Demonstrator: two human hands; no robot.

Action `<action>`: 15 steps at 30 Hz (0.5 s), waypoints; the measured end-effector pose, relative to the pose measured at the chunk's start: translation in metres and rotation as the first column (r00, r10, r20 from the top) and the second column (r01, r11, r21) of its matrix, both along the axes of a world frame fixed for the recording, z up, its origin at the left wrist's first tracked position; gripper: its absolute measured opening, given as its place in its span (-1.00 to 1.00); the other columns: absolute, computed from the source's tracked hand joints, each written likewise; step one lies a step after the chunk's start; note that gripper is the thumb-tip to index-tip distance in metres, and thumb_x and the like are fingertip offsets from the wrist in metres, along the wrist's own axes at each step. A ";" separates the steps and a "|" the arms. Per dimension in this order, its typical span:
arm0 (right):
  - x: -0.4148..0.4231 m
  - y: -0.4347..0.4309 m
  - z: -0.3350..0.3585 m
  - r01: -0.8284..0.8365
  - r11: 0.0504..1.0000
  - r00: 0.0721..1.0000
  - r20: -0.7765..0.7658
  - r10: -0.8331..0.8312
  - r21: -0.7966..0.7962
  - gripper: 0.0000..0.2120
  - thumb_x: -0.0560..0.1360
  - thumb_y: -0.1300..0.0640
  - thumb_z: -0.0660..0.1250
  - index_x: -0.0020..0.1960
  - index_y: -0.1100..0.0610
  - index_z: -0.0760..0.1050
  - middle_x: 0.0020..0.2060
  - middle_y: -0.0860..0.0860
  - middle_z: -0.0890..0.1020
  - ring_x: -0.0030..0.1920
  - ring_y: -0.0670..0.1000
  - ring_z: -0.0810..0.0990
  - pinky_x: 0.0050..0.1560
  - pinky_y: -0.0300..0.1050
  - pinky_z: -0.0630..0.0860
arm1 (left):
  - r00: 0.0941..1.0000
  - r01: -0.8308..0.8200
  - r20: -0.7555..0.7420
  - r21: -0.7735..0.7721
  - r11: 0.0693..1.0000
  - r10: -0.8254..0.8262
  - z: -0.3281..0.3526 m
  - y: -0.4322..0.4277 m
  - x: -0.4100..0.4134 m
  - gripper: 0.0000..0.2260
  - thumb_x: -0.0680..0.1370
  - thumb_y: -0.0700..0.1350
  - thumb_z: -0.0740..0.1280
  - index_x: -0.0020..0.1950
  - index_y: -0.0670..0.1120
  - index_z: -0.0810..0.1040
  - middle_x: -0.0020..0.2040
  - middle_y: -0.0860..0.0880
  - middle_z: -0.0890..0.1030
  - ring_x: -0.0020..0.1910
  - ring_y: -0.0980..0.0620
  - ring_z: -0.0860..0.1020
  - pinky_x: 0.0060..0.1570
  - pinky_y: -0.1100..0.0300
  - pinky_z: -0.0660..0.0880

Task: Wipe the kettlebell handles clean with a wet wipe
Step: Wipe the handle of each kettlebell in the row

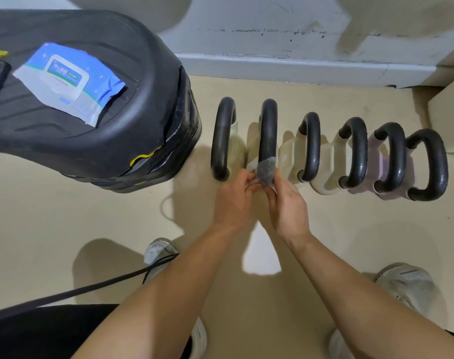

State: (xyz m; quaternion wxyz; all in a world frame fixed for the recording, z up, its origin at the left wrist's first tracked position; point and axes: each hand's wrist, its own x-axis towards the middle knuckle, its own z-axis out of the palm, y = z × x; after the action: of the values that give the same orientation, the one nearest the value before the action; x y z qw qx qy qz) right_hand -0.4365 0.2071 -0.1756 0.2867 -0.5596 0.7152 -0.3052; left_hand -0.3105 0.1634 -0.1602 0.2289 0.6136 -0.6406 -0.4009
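A row of six pale kettlebells with thick black loop handles stands on the beige floor [337,242], just in front of a scuffed grey wall [272,35]. A damp grey wet wipe [266,170] is wrapped round the near end of the second kettlebell handle from the left [269,125], where the handle curves down toward the bell's body.

The left grip [235,200] is closed on the wipe from the left side, its fingertips pinching the cloth's edge against the handle. The right grip [285,206] pinches the wipe from the right, its fingers curled in under the handle's bend. The two meet around this one handle; the first handle [222,138] and the four handles further right [358,154] are untouched.

To the left, a blue-and-white soft pack of wet wipes [68,81] lies flat on top of a black padded stack [132,141], well apart from the kettlebells. A black cable [91,288] runs across the lower left, passing over one of two light grey mesh shoes [407,281] planted on the floor.
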 end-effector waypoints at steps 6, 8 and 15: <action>-0.010 -0.005 -0.028 -0.006 1.000 0.997 -0.078 0.007 0.015 -0.64 0.68 0.05 0.22 0.46 0.00 0.44 0.18 -0.03 0.65 0.18 0.04 0.58 0.12 -0.18 0.47 | 0.981 0.091 0.177 -0.081 0.993 -0.076 -0.019 -0.007 0.005 -0.83 0.59 -0.01 0.37 0.06 -0.10 0.59 -0.10 -0.10 0.70 -0.12 -0.20 0.63 -0.13 -0.06 0.53; -0.011 -0.004 -0.027 -0.010 1.000 0.998 -0.068 0.011 0.012 -0.64 0.67 0.05 0.23 0.46 -0.02 0.45 0.12 -0.01 0.67 0.13 0.05 0.59 0.05 -0.20 0.43 | 0.984 0.084 0.167 -0.084 0.993 -0.069 -0.021 -0.006 0.004 -0.83 0.59 -0.01 0.37 0.09 -0.07 0.58 -0.07 -0.06 0.70 -0.08 -0.15 0.63 -0.10 -0.03 0.54; -0.017 -0.007 -0.003 0.000 1.000 0.996 0.093 0.000 -0.005 -0.79 0.63 0.02 0.33 0.24 -0.02 0.61 -0.07 -0.08 0.67 -0.04 -0.05 0.56 -0.07 -0.40 0.38 | 0.992 0.094 0.099 -0.208 0.974 -0.074 -0.014 -0.003 0.000 -0.81 0.58 -0.10 0.39 0.17 -0.08 0.61 -0.02 -0.02 0.64 -0.06 -0.02 0.59 -0.05 0.07 0.52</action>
State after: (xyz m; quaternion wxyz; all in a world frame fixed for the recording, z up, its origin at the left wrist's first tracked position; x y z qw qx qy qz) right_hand -0.4538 0.2001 -0.1785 0.3184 -0.5455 0.7002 -0.3329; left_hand -0.3104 0.1603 -0.1741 0.2467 0.5755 -0.7149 -0.3112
